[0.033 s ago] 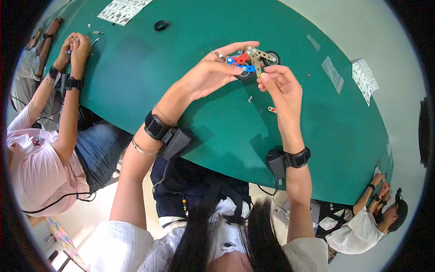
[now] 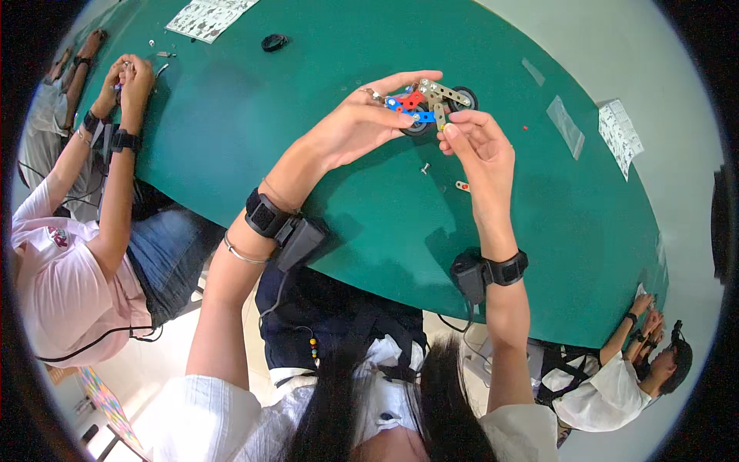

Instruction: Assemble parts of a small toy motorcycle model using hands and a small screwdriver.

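Above the table, my left hand (image 2: 360,119) holds a partly built toy vehicle (image 2: 419,100) made of perforated strips, with the thumb on a blue strip (image 2: 423,117). Red and tan strips are joined to it, and two black wheels show; the right wheel (image 2: 463,98) sits at the end of a tan strip. My right hand (image 2: 481,150) is closed in a pinch at the lower end of a short upright tan strip (image 2: 439,115), where a bit of yellow shows between the fingertips. Below the hands lie a small silver screw (image 2: 425,169) and a short pale strip with a red spot (image 2: 462,186).
The green table (image 2: 369,231) carries a black ring-shaped item (image 2: 274,42), a printed sheet (image 2: 209,18) and a clear plastic bag (image 2: 566,127). Another sheet (image 2: 620,137) lies at the right edge. Co-workers sit at the left (image 2: 73,285) and the right (image 2: 616,389), hands at the table.
Hardly anything differs. The toy vehicle and my fingertips have shifted very slightly to the right, and both hands keep their grip.
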Available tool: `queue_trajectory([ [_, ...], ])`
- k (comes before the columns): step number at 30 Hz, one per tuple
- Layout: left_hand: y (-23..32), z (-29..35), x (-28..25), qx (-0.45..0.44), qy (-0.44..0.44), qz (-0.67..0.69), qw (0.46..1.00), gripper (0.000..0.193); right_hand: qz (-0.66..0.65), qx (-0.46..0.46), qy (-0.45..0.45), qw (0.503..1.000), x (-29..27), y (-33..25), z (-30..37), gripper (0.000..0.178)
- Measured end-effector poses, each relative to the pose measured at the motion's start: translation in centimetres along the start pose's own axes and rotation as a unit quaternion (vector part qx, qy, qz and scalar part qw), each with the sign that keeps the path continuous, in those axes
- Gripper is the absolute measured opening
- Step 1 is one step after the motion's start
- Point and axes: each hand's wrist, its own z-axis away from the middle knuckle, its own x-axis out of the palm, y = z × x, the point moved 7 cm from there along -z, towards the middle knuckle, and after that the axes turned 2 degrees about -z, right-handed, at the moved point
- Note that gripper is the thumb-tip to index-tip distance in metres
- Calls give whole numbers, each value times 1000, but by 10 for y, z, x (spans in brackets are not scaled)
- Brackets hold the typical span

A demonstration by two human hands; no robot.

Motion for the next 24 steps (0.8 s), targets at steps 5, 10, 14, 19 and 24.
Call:
queue_trajectory([
  [5, -4, -1, 0, -4, -15, -5, 1000, 76, 36, -2, -7, 999, 1, -2, 2, 21],
  [10, -3, 2, 4, 2, -38, -57, 998, 79, 67, -2, 11, 998, -4, -2, 3, 20],
  [14, -4, 3, 5, -8, -52, -58, 997, 81, 75, -1, 17, 997, -3, -6, 4, 19],
  [19, -3, 5, 8, -18, -51, -71, 996, 81, 66, -6, 17, 998, -6, -3, 4, 17],
  [24, -1, 1, 3, 6, -10, -177, 984, 73, 64, -4, 19, 998, -2, -3, 6, 17],
])
